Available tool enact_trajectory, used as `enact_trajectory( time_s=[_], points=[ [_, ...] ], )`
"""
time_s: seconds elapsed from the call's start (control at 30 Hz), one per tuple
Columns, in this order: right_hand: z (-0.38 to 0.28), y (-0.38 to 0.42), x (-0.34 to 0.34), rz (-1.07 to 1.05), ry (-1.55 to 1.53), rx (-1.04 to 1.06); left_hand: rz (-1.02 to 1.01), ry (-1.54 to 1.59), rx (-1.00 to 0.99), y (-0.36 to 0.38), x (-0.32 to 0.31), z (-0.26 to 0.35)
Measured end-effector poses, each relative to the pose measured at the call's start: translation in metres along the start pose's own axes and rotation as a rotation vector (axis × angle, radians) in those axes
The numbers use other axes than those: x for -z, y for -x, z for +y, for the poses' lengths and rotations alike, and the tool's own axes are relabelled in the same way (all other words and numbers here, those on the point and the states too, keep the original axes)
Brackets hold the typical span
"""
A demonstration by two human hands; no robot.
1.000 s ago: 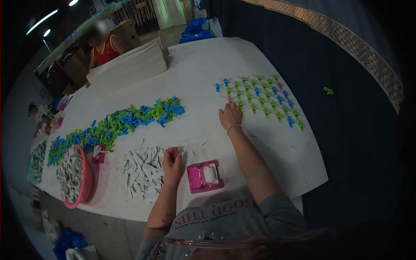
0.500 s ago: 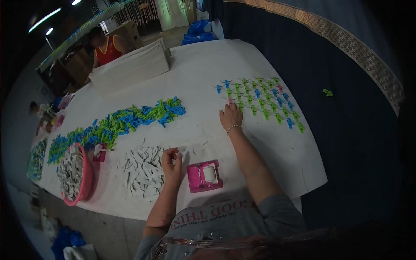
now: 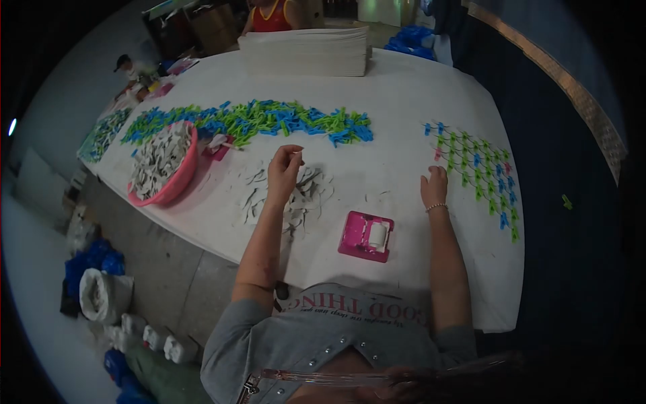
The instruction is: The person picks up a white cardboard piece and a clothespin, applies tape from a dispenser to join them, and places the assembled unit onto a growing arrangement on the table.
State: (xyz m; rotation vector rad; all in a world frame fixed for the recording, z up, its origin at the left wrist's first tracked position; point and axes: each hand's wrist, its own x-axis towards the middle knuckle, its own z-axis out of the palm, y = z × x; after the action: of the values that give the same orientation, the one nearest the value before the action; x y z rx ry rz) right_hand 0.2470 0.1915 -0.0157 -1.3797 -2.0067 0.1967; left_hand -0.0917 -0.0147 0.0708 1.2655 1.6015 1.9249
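Note:
My left hand (image 3: 285, 168) is raised at the upper edge of a pile of grey-white strips (image 3: 309, 195), its thumb and fingers curled together; anything between them is too small to make out. My right hand (image 3: 435, 185) hovers with fingers apart and nothing in them, just left of rows of green and blue clips (image 3: 479, 174) joined by thin curved pieces. One pink clip (image 3: 438, 153) lies just above its fingertips. Between my forearms sits a pink tape dispenser (image 3: 367, 236) with a white roll. Beyond my left hand spreads a long heap of loose blue and green clips (image 3: 262, 120).
A pink basin (image 3: 176, 180) full of grey strips stands at the table's left edge. A stack of pale sheets (image 3: 306, 52) lies at the far side, with a person in a red top (image 3: 272, 16) behind it. Another person (image 3: 134, 73) is at the far left. White bags (image 3: 104, 296) stand on the floor.
The view has swung left. My left hand has moved forward from beside the strips towards the loose clips. My right hand has drawn back from the pink clip in the rows.

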Motion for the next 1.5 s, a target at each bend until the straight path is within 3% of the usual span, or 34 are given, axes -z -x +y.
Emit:
enact_trajectory(
  time_s=[0.07, 0.13, 0.17, 0.27, 0.37, 0.5, 0.57, 0.7, 0.77, 0.8, 0.87, 1.07, 1.17, 1.3, 1.5],
  points=[
    [0.006, 0.014, -0.002, 0.013, -0.03, 0.088, -0.054, -0.104, 0.01, -0.007, 0.013, -0.001],
    [0.001, 0.025, 0.007, -0.043, -0.081, 0.084, -0.237, -0.539, 0.149, -0.011, 0.02, 0.003],
    [-0.002, 0.031, 0.015, -0.092, -0.124, 0.067, -0.243, -0.721, -0.052, -0.013, 0.023, -0.017],
    [-0.021, 0.045, 0.04, -0.135, -0.206, 0.033, -0.344, -0.831, -0.143, -0.011, 0.017, -0.038],
    [-0.034, 0.059, 0.059, -0.145, -0.225, 0.071, -0.274, -0.972, -0.258, -0.003, 0.003, -0.042],
    [-0.046, 0.076, 0.071, -0.148, -0.225, 0.099, -0.337, -1.079, -0.106, -0.005, -0.006, -0.04],
    [-0.05, 0.083, 0.077, -0.143, -0.246, 0.116, -0.235, -1.047, -0.242, -0.007, -0.005, -0.046],
    [-0.063, 0.092, 0.084, -0.066, -0.224, 0.202, -0.151, -0.782, -0.214, -0.012, -0.001, -0.037],
    [-0.08, 0.091, 0.092, -0.155, -0.453, 0.205, -0.248, 0.036, 0.346, -0.007, -0.005, -0.014],
    [-0.092, 0.093, 0.097, -0.155, -0.446, 0.199, -0.254, 0.041, 0.351, 0.001, -0.011, 0.001],
    [-0.12, 0.098, 0.103, -0.367, -0.699, 0.066, -0.302, 0.268, 0.384, 0.026, -0.03, 0.034],
    [-0.159, 0.111, 0.094, -0.514, -1.158, 0.03, -0.418, 0.417, 0.368, 0.072, -0.067, 0.045],
    [-0.148, 0.115, 0.088, -0.543, -1.197, -0.011, -0.468, 0.448, 0.3, 0.084, -0.079, 0.044],
    [-0.133, 0.12, 0.094, -0.553, -1.103, -0.035, -0.519, 0.473, 0.278, 0.09, -0.086, 0.038],
    [-0.125, 0.127, 0.095, -0.408, -0.633, 0.193, -0.594, 0.352, 0.167, 0.093, -0.086, 0.022]
  ],
)
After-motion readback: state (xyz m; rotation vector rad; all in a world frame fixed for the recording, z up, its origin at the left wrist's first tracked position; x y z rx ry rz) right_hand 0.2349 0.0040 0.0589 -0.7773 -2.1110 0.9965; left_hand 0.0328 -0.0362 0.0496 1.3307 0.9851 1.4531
